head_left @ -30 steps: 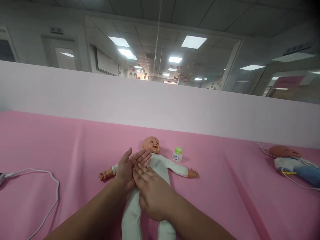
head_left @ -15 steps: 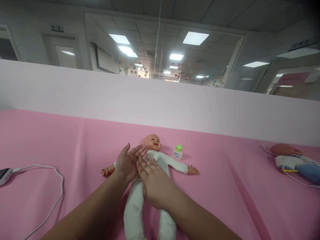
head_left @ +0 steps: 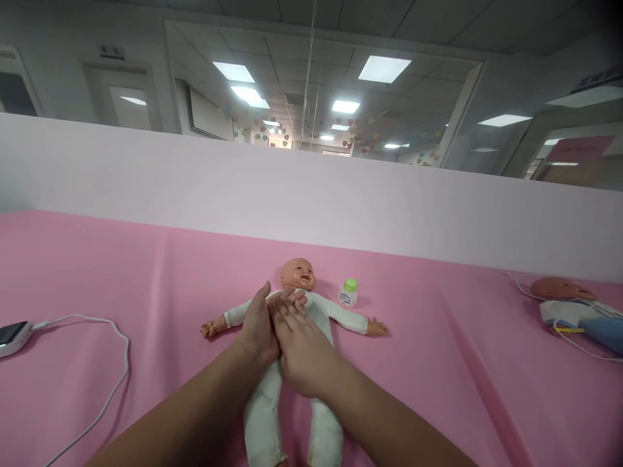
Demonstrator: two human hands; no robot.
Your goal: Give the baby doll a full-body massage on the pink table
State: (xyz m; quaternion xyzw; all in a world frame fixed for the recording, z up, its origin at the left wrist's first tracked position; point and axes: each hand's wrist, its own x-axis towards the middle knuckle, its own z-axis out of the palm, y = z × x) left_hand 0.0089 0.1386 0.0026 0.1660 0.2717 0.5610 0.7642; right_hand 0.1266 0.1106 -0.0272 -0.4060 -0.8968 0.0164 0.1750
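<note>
A baby doll (head_left: 318, 311) in a white suit lies on its back on the pink sheet, arms spread. Above its torso my two hands are pressed together. My left hand (head_left: 259, 327) is palm up with its fingers stretched out, partly covered by the other hand. My right hand (head_left: 304, 347) lies palm down across those fingers, its own fingers straight. No object shows between the palms. Beside the doll's shoulder stands a small clear bottle (head_left: 348, 295) with a green cap.
At the left edge lies a white device (head_left: 17, 338) with a screen and a white cable (head_left: 127, 353). Another doll (head_left: 564, 301) in white and blue lies at the far right with thin tubing. A low white wall (head_left: 311, 201) rises behind the pink sheet (head_left: 413, 376).
My right hand has slid further over my left hand, and the palms now overlap more. More of the doll's arm on the left shows. The view has shifted slightly.
</note>
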